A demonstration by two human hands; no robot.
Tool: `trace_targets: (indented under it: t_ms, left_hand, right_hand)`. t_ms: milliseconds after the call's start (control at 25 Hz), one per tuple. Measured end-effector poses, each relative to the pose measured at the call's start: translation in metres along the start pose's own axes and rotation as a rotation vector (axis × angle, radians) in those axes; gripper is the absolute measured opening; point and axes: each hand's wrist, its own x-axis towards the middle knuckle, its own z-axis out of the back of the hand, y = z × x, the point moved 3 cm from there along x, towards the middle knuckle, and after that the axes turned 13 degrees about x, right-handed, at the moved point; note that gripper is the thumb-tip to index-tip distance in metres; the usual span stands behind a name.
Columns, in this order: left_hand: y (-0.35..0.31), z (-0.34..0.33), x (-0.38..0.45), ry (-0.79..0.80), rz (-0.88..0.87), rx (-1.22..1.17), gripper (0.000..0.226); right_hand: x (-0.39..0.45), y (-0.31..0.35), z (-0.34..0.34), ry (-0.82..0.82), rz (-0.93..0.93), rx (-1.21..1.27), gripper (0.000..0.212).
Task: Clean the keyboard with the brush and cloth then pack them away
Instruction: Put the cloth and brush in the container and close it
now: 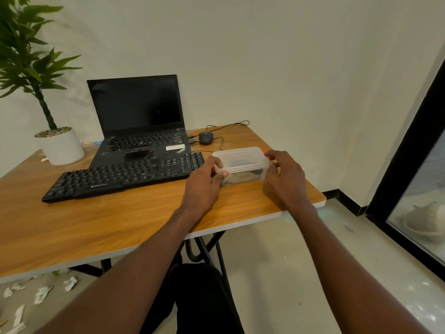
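We see a wood-top table (134, 220) with a white edge on black folding legs. On it: black keyboard (125, 175) lying diagonally at centre-left, open black laptop (142, 131) just behind it, white plant pot (61, 147) far left, dark mouse (206, 137) with its cable far centre, and a clear lidded plastic box (242, 165) with red clips at the keyboard's right end, near the right edge.

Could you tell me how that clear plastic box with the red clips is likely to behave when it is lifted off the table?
The plastic box probably feels light and fairly stiff: thin clear walls, little dark content inside. Its low, wide shape should resist tipping. Smooth sides may be slippery, so left hand and right hand sensibly flank both ends.
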Motion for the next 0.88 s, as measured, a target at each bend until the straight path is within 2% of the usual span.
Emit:
trace_targets:
  t_ms: [160, 360, 520, 720, 880]
  left_hand:
    - [-0.005, -0.002, -0.002, 0.0, -0.065, 0.028, 0.019]
    - [-0.001, -0.001, 0.014, -0.057, -0.048, -0.027, 0.021]
    - [0.002, -0.002, 0.074, -0.094, -0.09, -0.042, 0.022]
    - [0.013, -0.031, 0.164, 0.1, -0.081, -0.053, 0.031]
    - [0.028, -0.06, 0.199, 0.211, -0.122, 0.038, 0.025]
  right_hand:
    - [0.004, -0.005, -0.004, 0.082, -0.129, 0.116, 0.037]
    - [0.016, -0.005, -0.004, 0.067, -0.172, 0.212, 0.036]
    - [0.071, -0.007, -0.019, 0.002, -0.177, 0.277, 0.041]
    - [0.153, -0.031, -0.044, -0.018, -0.237, 0.262, 0.045]
    - [0.179, -0.067, -0.073, -0.026, -0.365, 0.285, 0.047]
